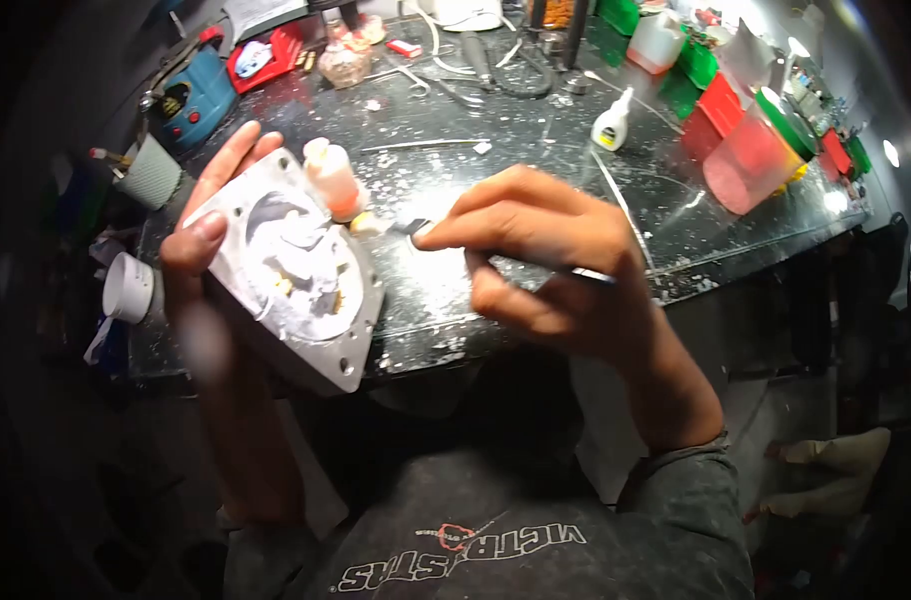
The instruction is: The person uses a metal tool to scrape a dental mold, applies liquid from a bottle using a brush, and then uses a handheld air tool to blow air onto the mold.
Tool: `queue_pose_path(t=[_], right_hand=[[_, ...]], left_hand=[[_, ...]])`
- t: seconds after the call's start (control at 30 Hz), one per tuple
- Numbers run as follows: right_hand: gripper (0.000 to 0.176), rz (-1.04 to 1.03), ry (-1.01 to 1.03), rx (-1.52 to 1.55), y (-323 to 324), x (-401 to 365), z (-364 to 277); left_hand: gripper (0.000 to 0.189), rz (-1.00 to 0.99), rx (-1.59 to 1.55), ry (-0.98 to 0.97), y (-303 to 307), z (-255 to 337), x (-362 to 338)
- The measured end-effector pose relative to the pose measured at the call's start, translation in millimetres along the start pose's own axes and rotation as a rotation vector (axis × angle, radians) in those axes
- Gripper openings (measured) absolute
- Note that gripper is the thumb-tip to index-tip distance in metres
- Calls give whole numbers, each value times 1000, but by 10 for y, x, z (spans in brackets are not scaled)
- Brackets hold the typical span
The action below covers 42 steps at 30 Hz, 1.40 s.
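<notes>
A grey metal flask (pixel 231 225) with white plaster (pixel 321 270) set in its oval hollow is tilted over the front edge of the bench. My left hand (pixel 201 240) grips it from the left, thumb on the near face and fingers behind. My right hand (pixel 546 260) is closed around a thin tool, whose dark flat part (pixel 413 227) shows at the fingertips. A small yellow-tipped object (pixel 366 224) lies in line with it, right of the flask. Just behind the flask stands a bottle of pinkish liquid (pixel 333 180). Glare hides some detail.
On the dark bench (pixel 536 140) are a small white bottle (pixel 612 122), a green-lidded jar (pixel 756 155), a blue machine (pixel 198 98), a pen holder (pixel 148 172), a white cup (pixel 129 287), scissors and cables. Red and green trays stand at the back right.
</notes>
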State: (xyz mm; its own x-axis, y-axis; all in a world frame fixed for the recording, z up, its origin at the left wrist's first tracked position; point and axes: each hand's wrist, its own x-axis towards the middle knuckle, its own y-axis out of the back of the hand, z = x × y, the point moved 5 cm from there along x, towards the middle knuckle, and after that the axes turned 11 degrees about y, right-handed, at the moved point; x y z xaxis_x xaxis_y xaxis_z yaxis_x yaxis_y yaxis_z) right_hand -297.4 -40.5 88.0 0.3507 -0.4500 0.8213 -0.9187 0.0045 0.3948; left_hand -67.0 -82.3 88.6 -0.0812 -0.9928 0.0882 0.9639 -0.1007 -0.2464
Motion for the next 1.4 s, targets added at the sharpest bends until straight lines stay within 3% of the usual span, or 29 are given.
queue_pose_path(t=[0.23,0.5,0.7,0.77,0.87,0.93,0.97,1.0,1.03,1.1,1.17,1.2,1.23,1.3,1.33,1.37,1.4], right_hand=[[35,92,7,34,171,61,63],[30,61,75,107,-52,56,116],[26,72,65,107,-72,32,128],[22,206,56,-40,70,-6,116],[35,619,-32,364,-137,-278,50],[33,819,19,572,-607,-465,-53],[44,916,-176,694,-800,-531,-161],[46,901,-178,541,-880,-563,-179],[49,889,-188,379,-928,-586,-166],[53,1011,-137,600,-701,-419,-134],[43,1304,134,753,-452,-197,-142],[47,1206,116,685,-346,-126,-148],[52,1106,102,620,-226,-69,-142],[49,765,128,331,-9,140,-207],[43,683,360,143,62,225,-118],[35,763,453,112,29,266,-91],[33,749,291,182,22,362,-16]], left_hand=[[100,-49,10,21,49,-24,6],[106,-164,-66,110,176,-24,94],[106,-134,-135,84,247,-76,118],[103,-137,-156,42,264,-91,89],[87,-25,-477,-139,105,-175,-101],[92,-110,-693,-328,-28,-227,-228],[96,-197,-888,-395,-139,-257,-302],[96,-217,-876,-412,-185,-252,-320],[91,-266,-825,-373,-257,-272,-320],[82,-367,-738,-277,-410,-332,-278],[73,-449,-654,-191,-556,-398,-263],[117,-457,-857,-24,-589,-472,-262],[114,-466,-1044,309,-752,-414,-424],[111,-665,-1028,554,-906,-481,-532],[111,-665,-1037,566,-879,-512,-595],[100,-615,-933,512,-766,-544,-672],[90,-559,-833,459,-618,-582,-751]])
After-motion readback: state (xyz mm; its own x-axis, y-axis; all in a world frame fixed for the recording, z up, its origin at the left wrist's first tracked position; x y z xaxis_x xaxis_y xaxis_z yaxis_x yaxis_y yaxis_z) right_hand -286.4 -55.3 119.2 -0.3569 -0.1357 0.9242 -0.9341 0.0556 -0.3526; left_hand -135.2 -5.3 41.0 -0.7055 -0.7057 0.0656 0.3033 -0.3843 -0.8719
